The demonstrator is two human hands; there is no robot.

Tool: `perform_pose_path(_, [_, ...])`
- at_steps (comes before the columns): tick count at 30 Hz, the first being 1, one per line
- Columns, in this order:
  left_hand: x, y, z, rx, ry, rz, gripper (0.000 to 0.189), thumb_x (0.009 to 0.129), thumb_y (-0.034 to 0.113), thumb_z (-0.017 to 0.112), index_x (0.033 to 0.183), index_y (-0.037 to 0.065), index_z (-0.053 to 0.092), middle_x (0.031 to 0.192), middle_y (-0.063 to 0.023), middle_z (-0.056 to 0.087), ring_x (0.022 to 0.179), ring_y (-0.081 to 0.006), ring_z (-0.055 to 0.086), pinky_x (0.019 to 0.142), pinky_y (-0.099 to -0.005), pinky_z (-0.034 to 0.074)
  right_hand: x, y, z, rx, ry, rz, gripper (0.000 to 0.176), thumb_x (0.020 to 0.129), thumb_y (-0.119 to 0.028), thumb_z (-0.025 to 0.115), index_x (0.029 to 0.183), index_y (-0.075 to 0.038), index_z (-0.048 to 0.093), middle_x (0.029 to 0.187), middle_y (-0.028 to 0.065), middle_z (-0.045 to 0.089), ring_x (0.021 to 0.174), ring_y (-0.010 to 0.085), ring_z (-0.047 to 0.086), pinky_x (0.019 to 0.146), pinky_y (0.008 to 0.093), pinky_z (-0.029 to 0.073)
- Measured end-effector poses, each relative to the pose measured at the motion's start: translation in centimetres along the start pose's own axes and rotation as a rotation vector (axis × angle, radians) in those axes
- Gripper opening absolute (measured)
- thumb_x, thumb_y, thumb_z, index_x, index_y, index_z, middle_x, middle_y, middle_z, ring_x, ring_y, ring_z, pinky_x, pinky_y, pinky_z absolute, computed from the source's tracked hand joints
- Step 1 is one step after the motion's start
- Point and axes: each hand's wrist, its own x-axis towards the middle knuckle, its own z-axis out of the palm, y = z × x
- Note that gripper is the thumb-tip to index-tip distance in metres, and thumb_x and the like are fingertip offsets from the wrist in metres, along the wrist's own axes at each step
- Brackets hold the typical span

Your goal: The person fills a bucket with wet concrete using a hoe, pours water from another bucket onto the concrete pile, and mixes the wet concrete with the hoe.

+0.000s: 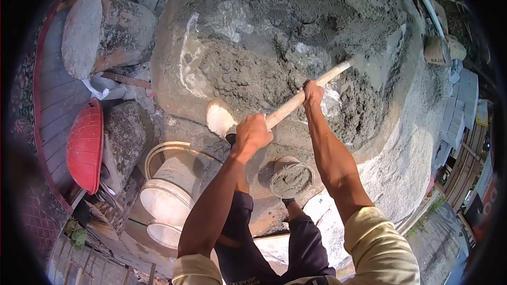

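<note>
Both my hands grip the pale wooden handle of a hoe [285,112], which slants across the front of a wet grey cement mix [237,71]. My left hand [253,134] is wrapped round the lower-left part of the handle. Farther up, my right hand [312,95] closes round it, with the free end sticking out over the mix. Beside my left hand is a pale, rounded blade [220,118]; its join with the handle is hidden. A bucket [278,164] filled with grey mix stands between my forearms, near my feet.
White buckets [166,200] lie at lower left. A red hard-looking basin [84,145] leans by a concrete-coated block [127,137], below a large cylinder [124,34]. Pale sand or powder [406,163] borders the mix on the right, near stacked grey blocks [459,105].
</note>
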Motion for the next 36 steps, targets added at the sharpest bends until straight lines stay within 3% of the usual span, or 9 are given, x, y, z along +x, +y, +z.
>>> perform_pose_path(5, [-6.0, -5.8, -0.3, -0.101, 0.118, -0.078, 0.042, 0.072, 0.016, 0.068, 0.11, 0.0, 0.06, 0.094, -0.0261, 0.065, 0.093, -0.0417, 0.063, 0.081, -0.0449, 0.052, -4.7, 4.5, 5.6, -0.265, -0.177, -0.051, 0.017, 0.073, -0.006, 0.052, 0.075, 0.011, 0.051, 0.065, 0.0175, 0.056, 0.051, 0.0258, 0.059, 0.044, 0.0375, 0.05])
perform_pose_path(9, [-13.7, -8.9, 2.8, -0.188, 0.245, -0.115, 0.036, 0.072, 0.013, 0.067, 0.103, -0.004, 0.058, 0.085, -0.0277, 0.064, 0.087, -0.043, 0.063, 0.074, -0.0463, 0.051, -12.3, 10.5, 5.6, -0.722, -0.011, -0.365, 0.038, 0.075, -0.014, 0.057, 0.1, 0.015, 0.053, 0.078, 0.0235, 0.063, 0.063, 0.0282, 0.066, 0.053, 0.0384, 0.053])
perform_pose_path(13, [-23.1, -11.3, 3.9, -0.249, 0.217, -0.17, 0.03, 0.069, 0.008, 0.065, 0.095, -0.005, 0.06, 0.076, -0.0268, 0.064, 0.077, -0.0443, 0.063, 0.07, -0.0463, 0.052, -21.2, 13.8, 1.2, -0.423, -0.364, 0.101, 0.062, 0.076, -0.031, 0.063, 0.122, 0.007, 0.047, 0.109, 0.03, 0.059, 0.101, 0.0436, 0.059, 0.09, 0.0469, 0.045])
perform_pose_path(14, [-24.9, -11.4, 3.8, -0.259, 0.231, -0.182, 0.027, 0.068, 0.007, 0.065, 0.092, -0.004, 0.061, 0.074, -0.0259, 0.064, 0.075, -0.0439, 0.063, 0.069, -0.0455, 0.051, -22.7, 15.2, -0.3, -0.415, -0.362, 0.103, 0.062, 0.076, -0.031, 0.063, 0.122, 0.007, 0.047, 0.109, 0.03, 0.059, 0.101, 0.0436, 0.059, 0.09, 0.0469, 0.045])
perform_pose_path(16, [-28.0, -11.8, 3.7, -0.194, 0.259, -0.173, 0.025, 0.067, 0.006, 0.065, 0.09, -0.003, 0.062, 0.074, -0.026, 0.064, 0.075, -0.0427, 0.064, 0.068, -0.0453, 0.051, -25.0, 17.1, -2.5, -0.181, -0.287, -0.252, 0.036, 0.077, -0.016, 0.06, 0.101, 0.009, 0.052, 0.071, 0.0148, 0.06, 0.055, 0.0267, 0.06, 0.051, 0.0386, 0.051])
perform_pose_path(18, [-29.2, -11.4, 3.3, -0.09, 0.301, -0.141, 0.026, 0.064, 0.004, 0.067, 0.089, -0.002, 0.063, 0.073, -0.0248, 0.063, 0.074, -0.0405, 0.064, 0.066, -0.0454, 0.05, -25.0, 16.6, -4.4, -0.082, -0.326, -0.07, 0.028, 0.078, -0.014, 0.058, 0.096, 0.006, 0.051, 0.068, 0.0127, 0.057, 0.05, 0.0244, 0.057, 0.047, 0.0373, 0.049])
perform_pose_path(21, [-26.5, -8.5, 2.4, 0.034, 0.302, -0.018, 0.028, 0.066, 0.005, 0.066, 0.093, -0.001, 0.062, 0.076, -0.0226, 0.064, 0.075, -0.0396, 0.064, 0.066, -0.0466, 0.051, -24.4, 8.6, -7.5, 0.162, -0.341, 0.305, 0.011, 0.081, -0.011, 0.054, 0.083, -0.003, 0.047, 0.063, 0.0076, 0.049, 0.048, 0.0196, 0.05, 0.043, 0.0351, 0.046])
perform_pose_path(30, [-2.2, 3.4, 4.3, 0.664, 0.413, 0.568, 0.016, 0.074, 0.01, 0.064, 0.088, 0.004, 0.064, 0.075, -0.0095, 0.064, 0.071, -0.0209, 0.067, 0.057, -0.031, 0.052, -0.2, 5.6, -10.4, 0.555, 0.09, 0.283, 0.032, 0.093, -0.036, 0.049, 0.084, -0.007, 0.039, 0.065, 0.0049, 0.044, 0.05, 0.018, 0.045, 0.045, 0.0322, 0.044])
perform_pose_path(36, [-2.0, -1.6, 0.2, 0.77, 0.345, 0.557, 0.015, 0.075, 0.011, 0.062, 0.09, 0.007, 0.064, 0.076, -0.0075, 0.064, 0.073, -0.0194, 0.066, 0.059, -0.0306, 0.051, -2.4, 8.6, -4.1, 0.613, 0.105, 0.404, 0.031, 0.094, -0.035, 0.045, 0.083, -0.008, 0.038, 0.063, 0.0039, 0.042, 0.049, 0.0172, 0.043, 0.045, 0.0306, 0.043])
